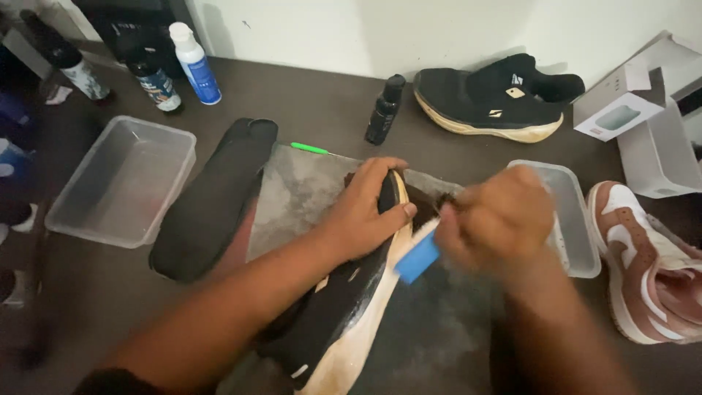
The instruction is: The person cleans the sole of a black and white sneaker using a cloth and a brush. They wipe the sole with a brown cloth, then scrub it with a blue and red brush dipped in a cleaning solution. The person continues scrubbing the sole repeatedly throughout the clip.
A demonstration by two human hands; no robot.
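- Dark brown tabletop [307,95] against a white wall; grey mottled cloth mat [300,194] at its centre.
- Black sneaker with cream sole [351,307] lies on its side across the mat.
- Left hand [365,208] curls over the sneaker's toe, clamping it down.
- Right hand [497,219], blurred, closes around a blue-handled brush [418,256] at the sole edge.
- Black insoles [212,197] left of the mat; clear plastic tub [121,179] further left.
- Matching black sneaker [497,99] and small black bottle [384,110] behind the mat.
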